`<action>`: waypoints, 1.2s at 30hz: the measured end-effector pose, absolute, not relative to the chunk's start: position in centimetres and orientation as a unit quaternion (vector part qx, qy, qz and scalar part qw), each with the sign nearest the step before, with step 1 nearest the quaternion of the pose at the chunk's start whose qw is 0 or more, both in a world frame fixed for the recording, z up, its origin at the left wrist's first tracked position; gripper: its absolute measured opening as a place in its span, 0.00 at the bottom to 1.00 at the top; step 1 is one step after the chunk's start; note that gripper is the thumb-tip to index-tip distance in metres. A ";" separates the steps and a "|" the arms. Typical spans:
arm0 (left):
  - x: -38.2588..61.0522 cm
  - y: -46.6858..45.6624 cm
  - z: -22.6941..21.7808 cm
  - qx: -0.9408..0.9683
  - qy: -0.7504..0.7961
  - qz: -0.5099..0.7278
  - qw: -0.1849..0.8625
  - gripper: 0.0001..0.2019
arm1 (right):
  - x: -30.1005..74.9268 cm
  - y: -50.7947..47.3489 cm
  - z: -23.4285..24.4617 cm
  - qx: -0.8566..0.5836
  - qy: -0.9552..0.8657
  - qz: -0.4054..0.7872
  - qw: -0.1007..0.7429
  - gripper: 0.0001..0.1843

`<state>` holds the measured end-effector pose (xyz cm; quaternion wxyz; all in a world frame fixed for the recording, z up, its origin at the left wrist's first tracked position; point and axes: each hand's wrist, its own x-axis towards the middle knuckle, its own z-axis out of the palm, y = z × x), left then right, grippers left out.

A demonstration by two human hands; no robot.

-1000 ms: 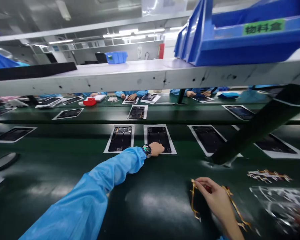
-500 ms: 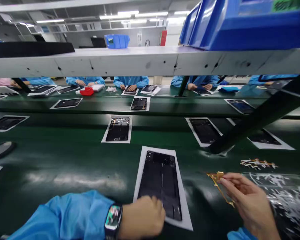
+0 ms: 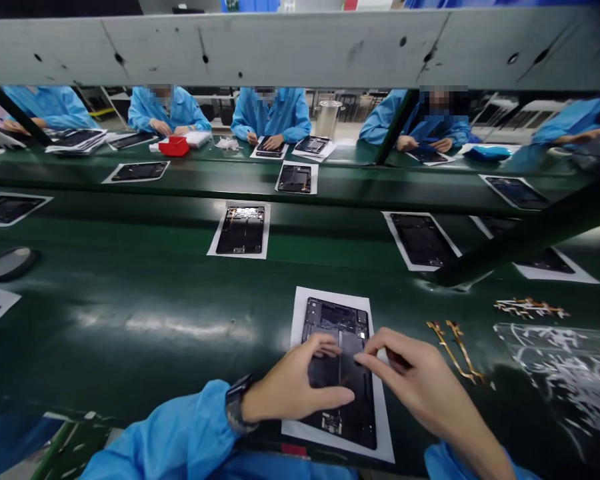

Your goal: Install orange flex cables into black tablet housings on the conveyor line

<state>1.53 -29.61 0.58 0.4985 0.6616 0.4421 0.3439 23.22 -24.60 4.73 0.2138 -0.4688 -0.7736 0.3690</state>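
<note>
A black tablet housing [image 3: 347, 397] with small parts inside lies on a white sheet [image 3: 300, 303] on the green bench, directly in front of me. Over its left half is my left hand [image 3: 300, 383], thumb and fingers spread apart with nothing seen between them. My right hand [image 3: 410, 373] is above the housing's right edge, thumb and index finger pinched together. Whatever lies between those fingertips is too small to make out. Two thin orange flex cables [image 3: 453, 350] rest side by side on the bench, right of the housing.
At right lie a cluster of flex cables [image 3: 530, 308] and a clear tray [image 3: 510, 337] with white strips. A dark slanted post [image 3: 505, 237] crosses the right side. More housings on sheets, including one housing [image 3: 240, 233], sit farther back. Co-workers in blue sleeves [image 3: 295, 117] work opposite.
My right hand has moved left from the bench to the housing; the flex cable it held now lies on the bench beside another. My left hand has opened over the housing. The view has tilted down.
</note>
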 end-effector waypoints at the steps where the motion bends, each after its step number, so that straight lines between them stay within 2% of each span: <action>1: 1.8 -29.3 -0.2 0.644 0.428 0.348 0.530 0.30 | 22.4 -24.0 4.3 -0.464 -0.765 0.393 0.211 0.14; 3: 2.4 -28.8 -1.8 0.637 0.428 0.341 0.543 0.28 | 21.2 -22.6 3.2 -0.458 -0.743 0.435 0.220 0.14; 4: 2.5 -28.6 -2.6 0.648 0.445 0.339 0.518 0.27 | 20.6 -21.8 2.7 -0.458 -0.732 0.450 0.228 0.14; 9: 1.3 -28.5 -5.2 0.751 0.519 0.329 0.243 0.24 | 19.2 -18.3 0.6 -0.436 -0.684 0.541 0.221 0.15; 11: 0.3 -28.5 -5.7 0.793 0.505 0.300 0.163 0.19 | 19.0 -17.5 0.1 -0.422 -0.677 0.568 0.201 0.15; 14: -1.1 -28.5 -6.2 0.846 0.464 0.252 0.075 0.11 | 18.6 -16.6 -0.7 -0.425 -0.705 0.541 0.172 0.13; 19: -2.0 -27.8 -6.8 0.881 0.422 0.211 -0.041 0.10 | 17.5 -14.7 -3.3 -0.451 -0.769 0.430 0.141 0.09; 23: -1.7 -27.0 -6.8 0.884 0.415 0.199 -0.078 0.10 | 16.6 -13.4 -5.1 -0.460 -0.775 0.415 0.126 0.06; 28: -1.0 -26.5 -6.9 0.891 0.404 0.197 -0.068 0.10 | 16.0 -12.6 -5.7 -0.474 -0.775 0.407 0.098 0.02; 36: -1.0 -26.6 -7.0 0.895 0.399 0.195 -0.031 0.11 | 15.8 -12.1 -5.2 -0.505 -0.791 0.342 0.043 0.08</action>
